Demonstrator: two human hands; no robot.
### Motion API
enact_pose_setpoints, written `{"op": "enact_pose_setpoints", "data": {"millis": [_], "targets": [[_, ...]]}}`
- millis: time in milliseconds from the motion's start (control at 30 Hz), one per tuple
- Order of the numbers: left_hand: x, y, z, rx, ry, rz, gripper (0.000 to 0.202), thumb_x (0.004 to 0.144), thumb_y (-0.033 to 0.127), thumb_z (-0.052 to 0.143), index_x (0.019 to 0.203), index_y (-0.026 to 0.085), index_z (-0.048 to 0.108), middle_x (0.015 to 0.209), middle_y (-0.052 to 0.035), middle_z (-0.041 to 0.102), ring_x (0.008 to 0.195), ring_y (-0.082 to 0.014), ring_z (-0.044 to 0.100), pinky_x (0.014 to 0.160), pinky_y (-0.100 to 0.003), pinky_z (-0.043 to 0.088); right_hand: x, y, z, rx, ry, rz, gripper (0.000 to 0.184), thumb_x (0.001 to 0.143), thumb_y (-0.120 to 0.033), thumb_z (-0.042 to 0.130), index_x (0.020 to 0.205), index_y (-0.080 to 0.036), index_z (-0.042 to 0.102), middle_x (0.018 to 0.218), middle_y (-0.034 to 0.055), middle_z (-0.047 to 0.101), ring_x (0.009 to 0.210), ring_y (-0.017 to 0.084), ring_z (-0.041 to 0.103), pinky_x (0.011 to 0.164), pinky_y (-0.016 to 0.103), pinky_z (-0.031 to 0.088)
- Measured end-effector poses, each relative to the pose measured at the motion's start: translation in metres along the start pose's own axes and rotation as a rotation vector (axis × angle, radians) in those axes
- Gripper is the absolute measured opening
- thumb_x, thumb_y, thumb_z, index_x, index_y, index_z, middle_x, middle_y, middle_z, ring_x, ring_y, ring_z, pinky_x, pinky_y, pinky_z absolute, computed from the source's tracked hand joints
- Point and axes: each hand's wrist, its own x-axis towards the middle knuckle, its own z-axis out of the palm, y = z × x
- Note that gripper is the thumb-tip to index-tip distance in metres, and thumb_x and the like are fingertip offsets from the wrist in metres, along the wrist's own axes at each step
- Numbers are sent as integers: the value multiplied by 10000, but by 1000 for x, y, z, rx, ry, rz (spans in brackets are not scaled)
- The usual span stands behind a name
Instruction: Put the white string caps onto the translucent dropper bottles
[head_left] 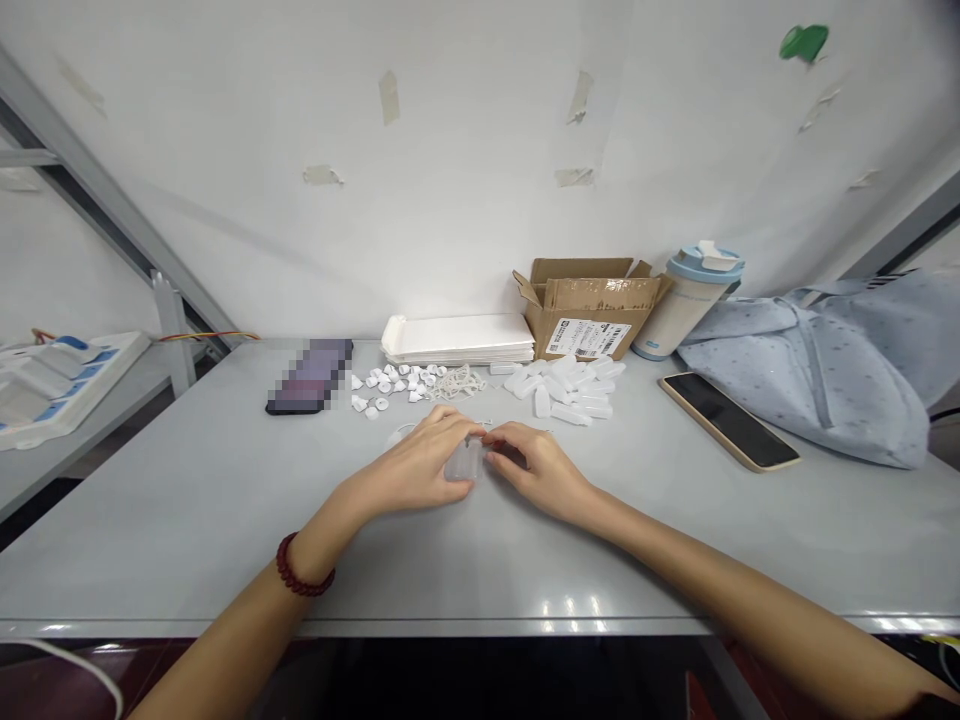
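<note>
Both of my hands rest on the grey table [187, 520] near its middle. My left hand [420, 470] has its fingers curled round a small translucent plastic vial [463, 462]. My right hand [536, 472] pinches at the vial's right end, fingers pressed together; what is between them is too small to make out. Just behind my hands lie a pile of similar clear vials [570, 388], a scatter of small white caps [390, 383] and a heap of thin white rings [456, 382].
A stack of white paper sheets [457, 338], an open cardboard box [592, 300] and a pale blue lidded cup [686, 298] stand at the back. One phone [729, 420] lies to the right, a dark one [311, 375] to the left. A blue fabric bag [825, 360] fills the right side.
</note>
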Motion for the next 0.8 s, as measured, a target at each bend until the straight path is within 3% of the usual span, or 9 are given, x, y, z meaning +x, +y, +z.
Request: {"op": "enact_pose_setpoints", "data": {"millis": [800], "targets": [[0,0,0,23,-14,-4,456,749,210,595,1190,209,478,1118,-67,529,1143,-262,394,942,-403,423,0,1,1,-19,30,-27,137,827,-118,547,925,-146,639,889,72,676,756,163,606,653,274,452]]}}
